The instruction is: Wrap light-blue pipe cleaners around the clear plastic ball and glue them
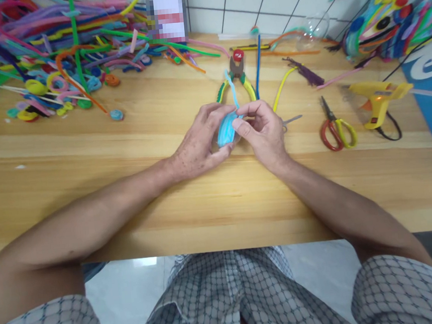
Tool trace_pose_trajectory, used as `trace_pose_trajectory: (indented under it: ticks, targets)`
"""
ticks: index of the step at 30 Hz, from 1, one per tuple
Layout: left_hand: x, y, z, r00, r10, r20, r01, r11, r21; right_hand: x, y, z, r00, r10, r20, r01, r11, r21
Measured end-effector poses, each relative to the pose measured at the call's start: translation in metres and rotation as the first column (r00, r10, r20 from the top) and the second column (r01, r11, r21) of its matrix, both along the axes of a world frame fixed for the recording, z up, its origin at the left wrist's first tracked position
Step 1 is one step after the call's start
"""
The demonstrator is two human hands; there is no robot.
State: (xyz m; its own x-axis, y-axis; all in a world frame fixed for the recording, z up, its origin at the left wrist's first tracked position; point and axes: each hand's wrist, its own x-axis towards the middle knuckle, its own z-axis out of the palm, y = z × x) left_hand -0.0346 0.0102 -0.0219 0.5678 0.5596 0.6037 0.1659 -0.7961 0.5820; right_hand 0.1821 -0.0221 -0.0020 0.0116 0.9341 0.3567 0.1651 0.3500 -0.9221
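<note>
Between my hands is a light-blue coil of pipe cleaner (pixel 227 130), wound into an oval, with a loose end (pixel 232 87) sticking up away from me. My left hand (pixel 202 140) closes round the coil's left side, fingers above and thumb below. At the coil's upper right, my right hand (pixel 264 130) pinches it near the base of the loose end. Just beyond my fingers lie pliers (pixel 237 69) with green and yellow handles and a red ball at the jaws. A dark blue pipe cleaner (pixel 258 67) lies beside them.
Colourful pipe cleaners (pixel 65 39) are heaped at the back left, with small coils around them. Scissors (pixel 334 129) and a yellow glue gun (pixel 377 100) lie to the right. A purple tassel (pixel 308 73) and a multicoloured fish-like craft (pixel 378 24) are farther back, near the tiled wall.
</note>
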Motion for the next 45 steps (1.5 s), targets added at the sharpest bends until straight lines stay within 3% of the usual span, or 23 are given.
trace_pose_trajectory:
  ticks: [12, 17, 35, 45]
  targets:
    - [-0.0022, -0.0037, 0.0098, 0.999, -0.005, -0.054, 0.002, 0.999, -0.053, 0.0018, 0.0014, 0.002, 0.999, 0.041, 0.023, -0.041, 0.999, -0.008]
    - [-0.0026, -0.0034, 0.0109, 0.995, 0.029, -0.096, -0.029, 1.0, 0.003, 0.0051, 0.0017, 0.0037, 0.998, 0.069, 0.013, -0.069, 0.997, 0.019]
    - [-0.0027, -0.0002, 0.0075, 0.995, -0.029, -0.096, 0.025, 0.999, -0.042, 0.0056, 0.0007, 0.0028, 0.997, 0.048, 0.061, -0.049, 0.999, 0.019]
    - [0.002, -0.0009, 0.0083, 0.998, 0.016, -0.062, -0.016, 1.0, 0.0, 0.0055, 0.0024, -0.0005, 1.0, 0.014, 0.027, -0.014, 1.0, 0.003]
